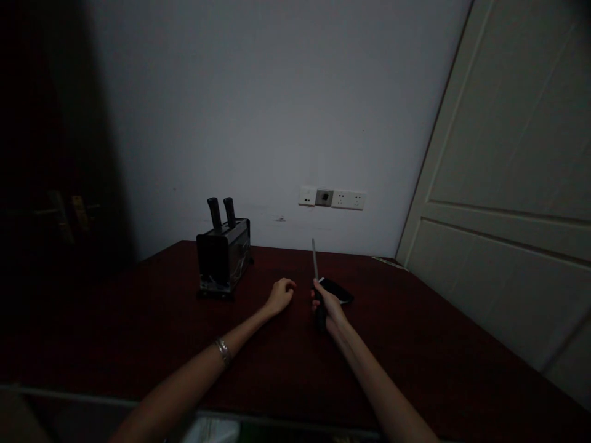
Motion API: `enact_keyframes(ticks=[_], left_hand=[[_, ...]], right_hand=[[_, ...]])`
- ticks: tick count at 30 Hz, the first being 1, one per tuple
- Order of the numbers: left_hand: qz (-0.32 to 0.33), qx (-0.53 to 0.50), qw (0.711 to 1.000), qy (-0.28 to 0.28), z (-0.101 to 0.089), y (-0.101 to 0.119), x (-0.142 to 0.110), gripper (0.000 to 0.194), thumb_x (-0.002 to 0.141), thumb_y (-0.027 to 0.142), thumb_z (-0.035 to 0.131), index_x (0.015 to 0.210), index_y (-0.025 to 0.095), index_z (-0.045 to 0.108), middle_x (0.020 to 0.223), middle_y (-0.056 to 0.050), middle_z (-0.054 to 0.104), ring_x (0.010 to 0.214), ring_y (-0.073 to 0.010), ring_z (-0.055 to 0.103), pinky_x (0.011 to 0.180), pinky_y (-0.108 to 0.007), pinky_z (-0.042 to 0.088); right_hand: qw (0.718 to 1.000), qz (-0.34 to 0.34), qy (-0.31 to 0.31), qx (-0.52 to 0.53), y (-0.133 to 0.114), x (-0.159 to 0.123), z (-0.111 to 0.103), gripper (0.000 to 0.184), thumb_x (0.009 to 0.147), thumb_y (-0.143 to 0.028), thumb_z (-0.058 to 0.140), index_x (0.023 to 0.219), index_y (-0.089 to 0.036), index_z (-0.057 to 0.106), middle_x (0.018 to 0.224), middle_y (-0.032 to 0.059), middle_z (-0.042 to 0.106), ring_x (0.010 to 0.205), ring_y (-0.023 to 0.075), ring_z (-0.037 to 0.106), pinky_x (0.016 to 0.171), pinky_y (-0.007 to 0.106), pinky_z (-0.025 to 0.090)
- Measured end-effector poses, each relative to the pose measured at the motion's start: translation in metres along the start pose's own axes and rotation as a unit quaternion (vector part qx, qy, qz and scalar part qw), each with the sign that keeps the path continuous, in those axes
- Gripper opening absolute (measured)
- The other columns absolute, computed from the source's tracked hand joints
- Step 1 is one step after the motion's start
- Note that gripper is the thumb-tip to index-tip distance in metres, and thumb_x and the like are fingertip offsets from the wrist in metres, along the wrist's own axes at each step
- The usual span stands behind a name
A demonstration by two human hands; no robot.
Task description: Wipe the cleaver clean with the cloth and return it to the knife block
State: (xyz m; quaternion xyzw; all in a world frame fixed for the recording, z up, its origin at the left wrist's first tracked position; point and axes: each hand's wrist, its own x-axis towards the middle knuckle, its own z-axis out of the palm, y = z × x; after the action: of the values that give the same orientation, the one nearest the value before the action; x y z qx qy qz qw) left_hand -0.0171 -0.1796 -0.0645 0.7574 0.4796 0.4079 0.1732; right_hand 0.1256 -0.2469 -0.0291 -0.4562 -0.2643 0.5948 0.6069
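My right hand [325, 303] is wrapped round the black handle of what looks like a sharpening steel [314, 258], a thin metal rod pointing up and away from me. Just behind that hand lies a dark flat piece with a pale, shiny edge [338, 290], perhaps a cleaver blade; the hand partly hides it. My left hand [281, 296] is at the tabletop a little to the left, its fingers curled in and nothing visible in them. Beyond it, to the left, stands a black and silver knife block [226, 255] with two black handles [221, 213] sticking up from its top.
The dark red table [277, 363] runs back to a pale wall [258, 123] with a row of sockets and switches [332, 197]. A pale panelled door [517, 203] borders the right side. On the far left is a dark door with metal handles [69, 212].
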Motion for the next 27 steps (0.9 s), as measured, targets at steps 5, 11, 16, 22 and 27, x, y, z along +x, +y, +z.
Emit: enact_keyframes(ticks=[5,11,16,22,27], left_hand=[[0.179,0.023,0.977,-0.112,0.019,0.005,0.015,0.033,0.075,0.012,0.054,0.108,0.014,0.059,0.122,-0.011,0.055,0.116,-0.0207,0.048,0.100,-0.035,0.036],[0.231,0.002,0.943,-0.239,0.045,0.025,0.031,0.046,0.058,0.004,0.063,0.103,0.014,0.061,0.124,-0.009,0.054,0.122,-0.0252,0.042,0.105,-0.036,0.030],[0.172,-0.031,0.961,-0.214,0.051,0.028,0.033,0.032,0.051,0.002,0.063,0.080,0.016,0.064,0.099,-0.007,0.065,0.106,-0.0262,0.053,0.099,-0.036,0.035],[0.087,-0.051,0.986,-0.134,0.035,0.023,0.028,0.016,0.055,0.006,0.064,0.064,0.018,0.058,0.086,-0.009,0.062,0.099,-0.0268,0.053,0.095,-0.035,0.033],[-0.012,-0.115,0.990,-0.081,0.012,0.009,0.030,0.009,0.060,0.019,0.065,0.057,0.017,0.056,0.066,-0.002,0.056,0.087,-0.0232,0.054,0.084,-0.030,0.036]], right_hand=[[1.000,-0.009,-0.007,-0.003,-0.002,-0.002,0.001,0.037,0.064,-0.044,0.073,0.058,-0.015,0.051,0.040,-0.0057,0.046,0.030,0.0036,0.037,0.029,0.016,0.032],[0.999,-0.040,-0.025,-0.007,-0.005,-0.004,0.003,0.034,0.062,-0.042,0.074,0.061,-0.015,0.054,0.047,-0.0046,0.052,0.032,0.0030,0.038,0.030,0.015,0.033],[0.999,-0.039,-0.016,-0.006,-0.005,-0.001,0.002,0.033,0.062,-0.040,0.075,0.061,-0.016,0.053,0.048,-0.0051,0.053,0.032,0.0030,0.037,0.029,0.016,0.033],[0.999,-0.036,-0.030,-0.020,-0.003,0.002,-0.001,0.032,0.063,-0.041,0.074,0.061,-0.015,0.055,0.049,-0.0041,0.054,0.032,0.0031,0.038,0.030,0.016,0.035],[0.998,-0.043,-0.027,-0.031,-0.001,0.002,-0.001,0.034,0.060,-0.042,0.075,0.061,-0.013,0.057,0.050,-0.0043,0.054,0.033,0.0028,0.039,0.029,0.016,0.034]])
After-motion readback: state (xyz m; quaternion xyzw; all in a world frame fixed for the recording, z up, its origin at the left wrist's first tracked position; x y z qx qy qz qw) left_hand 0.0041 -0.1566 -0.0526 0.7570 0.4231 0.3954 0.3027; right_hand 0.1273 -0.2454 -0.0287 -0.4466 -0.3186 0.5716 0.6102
